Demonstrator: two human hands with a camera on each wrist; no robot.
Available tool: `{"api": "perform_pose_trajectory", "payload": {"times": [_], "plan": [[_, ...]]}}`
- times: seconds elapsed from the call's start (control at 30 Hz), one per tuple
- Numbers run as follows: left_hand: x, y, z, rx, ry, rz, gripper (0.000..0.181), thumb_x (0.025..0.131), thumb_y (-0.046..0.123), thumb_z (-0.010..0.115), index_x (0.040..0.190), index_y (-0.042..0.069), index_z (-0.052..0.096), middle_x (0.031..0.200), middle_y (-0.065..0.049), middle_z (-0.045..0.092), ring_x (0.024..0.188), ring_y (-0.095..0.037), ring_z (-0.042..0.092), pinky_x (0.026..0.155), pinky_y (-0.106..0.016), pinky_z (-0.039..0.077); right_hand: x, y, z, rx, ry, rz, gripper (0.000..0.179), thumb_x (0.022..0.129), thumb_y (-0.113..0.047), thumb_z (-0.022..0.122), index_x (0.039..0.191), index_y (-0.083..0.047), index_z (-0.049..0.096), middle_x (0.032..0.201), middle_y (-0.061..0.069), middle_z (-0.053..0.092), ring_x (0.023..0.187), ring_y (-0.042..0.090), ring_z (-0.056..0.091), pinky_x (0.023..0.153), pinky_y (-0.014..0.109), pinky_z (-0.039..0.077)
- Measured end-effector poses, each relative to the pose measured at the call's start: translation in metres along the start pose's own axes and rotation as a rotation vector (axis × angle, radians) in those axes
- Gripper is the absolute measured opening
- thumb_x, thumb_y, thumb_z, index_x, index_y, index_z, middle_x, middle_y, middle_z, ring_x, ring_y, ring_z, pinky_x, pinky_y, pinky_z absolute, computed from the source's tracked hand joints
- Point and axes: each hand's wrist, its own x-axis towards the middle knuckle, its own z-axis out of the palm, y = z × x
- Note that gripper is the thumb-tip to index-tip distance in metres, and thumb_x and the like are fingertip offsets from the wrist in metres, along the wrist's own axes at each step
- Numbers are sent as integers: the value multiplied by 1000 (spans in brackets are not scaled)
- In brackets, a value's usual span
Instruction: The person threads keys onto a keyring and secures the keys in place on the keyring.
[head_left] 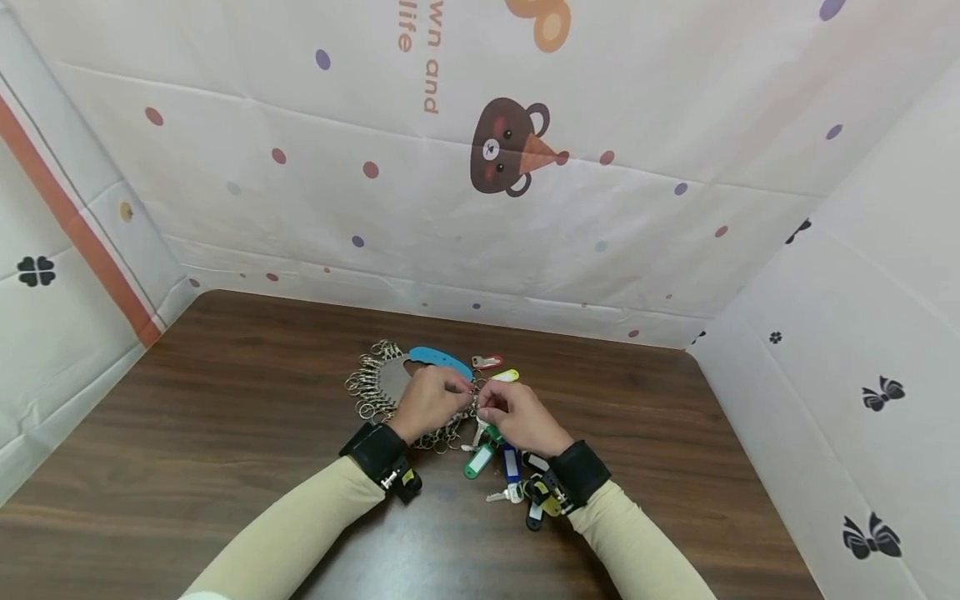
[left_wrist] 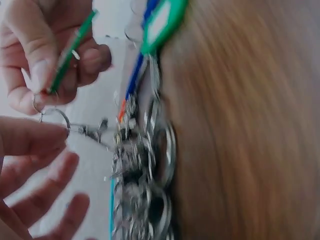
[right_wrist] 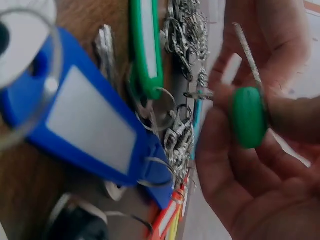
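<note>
Over the middle of the table, both hands meet fingertip to fingertip. My right hand (head_left: 525, 415) pinches a green key tag (left_wrist: 70, 55) by its ring end, and a key (right_wrist: 248, 55) stands up beside the tag. My left hand (head_left: 432, 402) pinches the ring of a small metal snap hook (left_wrist: 90, 131), its other fingers spread. The tag's thin ring and the hook's ring overlap between the fingertips. Below lies a key holder with a grey plate (head_left: 392, 379) and a blue handle (head_left: 441, 360), edged by many snap hooks (head_left: 364, 386).
Loose tagged keys lie close by: a red tag (head_left: 487, 362) and a yellow tag (head_left: 506, 376) behind the right hand, a green tag (head_left: 479, 461), a blue tag (head_left: 512, 465) and black tags (head_left: 534, 515) in front. Printed white sheeting (head_left: 420, 200) walls the wooden table (head_left: 247, 400).
</note>
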Motion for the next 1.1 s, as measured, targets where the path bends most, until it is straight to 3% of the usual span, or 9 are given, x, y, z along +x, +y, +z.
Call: {"api": "perform_pose_trajectory", "payload": {"times": [0.1, 0.17, 0.2, 0.37, 0.43, 0.57, 0.67, 0.87, 1.1], "plan": [[0, 1, 1, -8, -26, -32, 33, 93, 12, 70, 61, 7, 78, 101, -10, 81, 99, -26, 76, 72, -33, 59, 0, 1, -6, 15, -44, 45, 15, 99, 2, 62, 111, -3, 69, 103, 11, 68, 79, 16, 64, 67, 25, 56], [0, 2, 0, 4, -28, -34, 41, 94, 12, 69, 54, 6, 73, 102, -12, 81, 99, -26, 76, 73, -33, 59, -1, 5, -11, 21, -16, 93, 24, 98, 4, 61, 119, -2, 70, 113, 14, 70, 83, 18, 66, 68, 27, 58], [0, 2, -2, 24, -22, -26, 43, 94, 13, 70, 51, 6, 69, 104, -10, 81, 100, -24, 76, 78, -33, 60, -1, 6, -14, 2, 28, 121, 26, 96, 5, 62, 120, -2, 70, 114, 15, 70, 83, 19, 65, 68, 27, 57], [-2, 3, -14, 79, -31, -54, 46, 95, 13, 68, 50, 10, 58, 59, 3, 60, 57, -11, 52, 62, -25, 40, -5, 13, -26, -132, 369, 264, 22, 94, 2, 60, 113, 0, 72, 102, 16, 72, 79, 21, 61, 64, 29, 47], [-4, 4, -16, 127, -82, -61, 39, 94, 14, 69, 56, 12, 64, 53, 5, 50, 51, -11, 42, 58, -25, 34, -8, 12, -26, -196, 400, 305, 12, 95, -2, 61, 101, -2, 72, 90, 12, 69, 72, 21, 58, 61, 29, 42], [-11, 6, -12, 259, -221, -33, 18, 90, 14, 76, 73, 15, 76, 64, 8, 65, 57, -8, 54, 58, -27, 45, -9, 8, -17, -277, 166, 359, 18, 96, -15, 72, 79, -9, 67, 72, 3, 60, 61, 18, 52, 56, 28, 38], [-15, 9, -5, 363, -298, 28, 14, 87, 10, 77, 76, 17, 78, 73, 6, 72, 64, -10, 62, 61, -30, 51, -9, 6, -8, -338, 25, 393, 26, 91, -26, 81, 76, -13, 64, 71, 0, 59, 62, 15, 53, 55, 27, 39], [-20, 14, 2, 455, -317, 86, 22, 86, 7, 76, 67, 17, 74, 71, 6, 70, 63, -12, 60, 57, -29, 50, -11, 4, -11, -340, -28, 394, 22, 96, -25, 75, 81, -12, 65, 72, 1, 56, 64, 17, 53, 57, 27, 38], [-18, 10, 1, 456, -387, 89, 36, 81, 2, 72, 54, 19, 57, 59, 8, 49, 55, -10, 43, 51, -25, 34, -17, 5, -15, -329, -139, 374, 23, 93, -13, 74, 72, -13, 65, 69, -2, 56, 63, 16, 52, 56, 27, 37]]}}
